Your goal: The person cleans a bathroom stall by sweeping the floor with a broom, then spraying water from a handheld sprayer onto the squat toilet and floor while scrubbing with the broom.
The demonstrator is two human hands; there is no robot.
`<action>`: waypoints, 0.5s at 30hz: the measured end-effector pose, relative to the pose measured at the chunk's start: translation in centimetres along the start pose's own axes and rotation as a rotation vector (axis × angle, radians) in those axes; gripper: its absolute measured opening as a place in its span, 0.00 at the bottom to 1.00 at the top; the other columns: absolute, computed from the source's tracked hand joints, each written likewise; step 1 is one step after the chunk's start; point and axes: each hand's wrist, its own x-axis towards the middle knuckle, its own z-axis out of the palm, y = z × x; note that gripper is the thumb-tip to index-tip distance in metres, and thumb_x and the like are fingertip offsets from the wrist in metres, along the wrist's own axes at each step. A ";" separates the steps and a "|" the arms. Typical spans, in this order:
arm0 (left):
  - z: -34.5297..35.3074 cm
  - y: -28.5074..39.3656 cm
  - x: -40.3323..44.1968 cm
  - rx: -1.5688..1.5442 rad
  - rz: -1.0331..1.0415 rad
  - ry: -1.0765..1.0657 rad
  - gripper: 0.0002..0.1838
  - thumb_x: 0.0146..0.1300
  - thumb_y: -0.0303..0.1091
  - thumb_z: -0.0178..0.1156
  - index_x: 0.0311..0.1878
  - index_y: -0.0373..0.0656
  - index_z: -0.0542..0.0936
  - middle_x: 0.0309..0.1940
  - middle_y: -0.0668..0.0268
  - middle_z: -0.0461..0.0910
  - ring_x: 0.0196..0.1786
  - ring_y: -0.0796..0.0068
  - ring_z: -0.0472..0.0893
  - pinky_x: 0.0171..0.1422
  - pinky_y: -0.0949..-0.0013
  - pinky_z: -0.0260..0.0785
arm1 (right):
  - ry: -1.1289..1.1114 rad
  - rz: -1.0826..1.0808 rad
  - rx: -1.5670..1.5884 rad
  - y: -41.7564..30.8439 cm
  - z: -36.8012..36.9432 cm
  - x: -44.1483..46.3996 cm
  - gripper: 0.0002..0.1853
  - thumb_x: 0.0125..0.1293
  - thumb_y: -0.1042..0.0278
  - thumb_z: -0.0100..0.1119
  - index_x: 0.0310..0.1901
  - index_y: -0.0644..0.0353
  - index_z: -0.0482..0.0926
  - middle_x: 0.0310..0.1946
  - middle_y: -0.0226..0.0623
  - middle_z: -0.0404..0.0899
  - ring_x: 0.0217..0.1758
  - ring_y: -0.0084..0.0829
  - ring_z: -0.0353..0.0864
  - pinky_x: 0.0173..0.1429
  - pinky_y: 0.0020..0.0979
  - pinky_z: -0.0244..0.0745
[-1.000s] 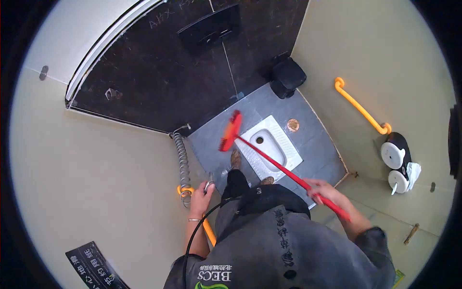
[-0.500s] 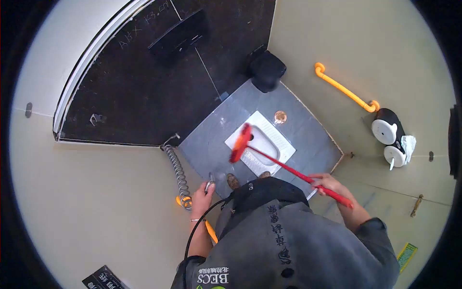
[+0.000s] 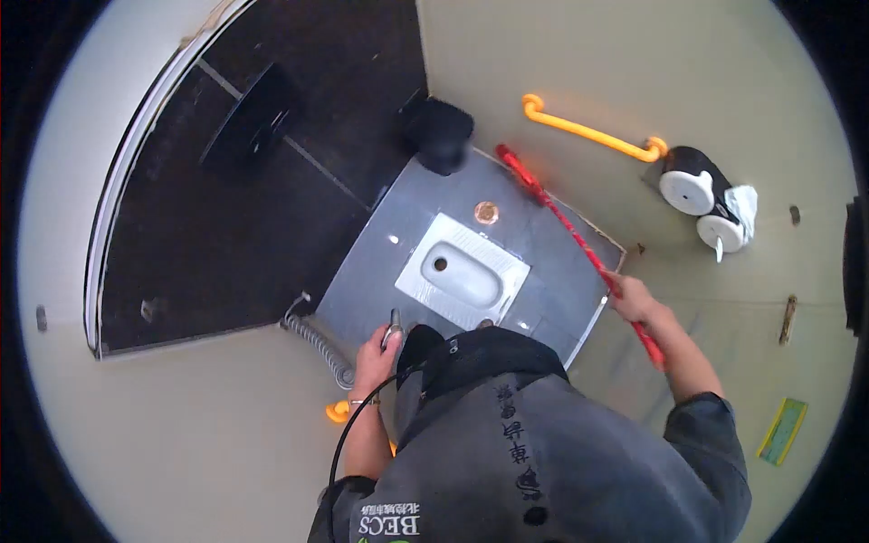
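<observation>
My right hand (image 3: 631, 299) is wrapped round the handle of a red long-handled brush (image 3: 579, 242). The brush slants away from me, and its head (image 3: 518, 167) is at the floor's edge by the right wall, seen side-on and a little blurred. In my left hand (image 3: 373, 364) is a metal spray nozzle (image 3: 395, 322), pointing forward over the floor. A coiled grey hose (image 3: 317, 346) hangs from the wall near that hand. Between both hands, a white squat toilet (image 3: 463, 273) is set into the grey tiled floor (image 3: 362, 271).
A black bin (image 3: 441, 131) stands in the far corner. The right wall carries a yellow grab bar (image 3: 593, 136) and black-and-white roll dispensers (image 3: 690, 192) with white paper (image 3: 742, 208). A round copper-coloured drain (image 3: 486, 213) lies beyond the toilet. Another yellow bar (image 3: 339, 412) is by my left forearm.
The brush head has swung from over the toilet's left side to the floor along the right wall. My right hand has moved slightly up; my left still grips the nozzle. The view has shifted.
</observation>
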 end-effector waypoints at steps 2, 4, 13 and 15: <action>-0.6 1.4 1.5 0.033 0.032 -0.047 0.25 0.61 0.50 0.54 0.52 0.38 0.74 0.33 0.48 0.79 0.40 0.51 0.80 0.42 0.59 0.70 | 0.021 0.018 -0.167 1.4 3.8 4.4 0.32 0.47 0.77 0.52 0.59 0.61 0.65 0.35 0.53 0.79 0.38 0.47 0.81 0.41 0.41 0.77; -1.2 1.9 2.9 0.073 0.058 -0.103 0.25 0.61 0.50 0.54 0.52 0.37 0.74 0.33 0.47 0.79 0.40 0.51 0.80 0.42 0.59 0.70 | -0.122 0.171 -0.186 -2.7 5.6 5.8 0.27 0.47 0.74 0.55 0.53 0.67 0.69 0.38 0.54 0.79 0.42 0.50 0.79 0.45 0.43 0.76; -5.2 -3.2 12.5 -0.052 0.083 -0.254 0.23 0.63 0.47 0.53 0.51 0.35 0.74 0.23 0.58 0.77 0.27 0.68 0.76 0.33 0.65 0.67 | -0.186 0.080 0.077 -11.5 11.7 -6.7 0.37 0.45 0.72 0.60 0.61 0.67 0.63 0.32 0.50 0.80 0.32 0.45 0.81 0.35 0.42 0.76; -6.4 -2.3 14.5 -0.054 0.088 -0.310 0.22 0.64 0.46 0.52 0.49 0.35 0.75 0.21 0.62 0.74 0.25 0.73 0.73 0.31 0.67 0.66 | -0.238 0.296 0.329 -15.2 5.6 -9.4 0.35 0.45 0.75 0.58 0.61 0.64 0.64 0.30 0.47 0.79 0.26 0.39 0.80 0.31 0.38 0.75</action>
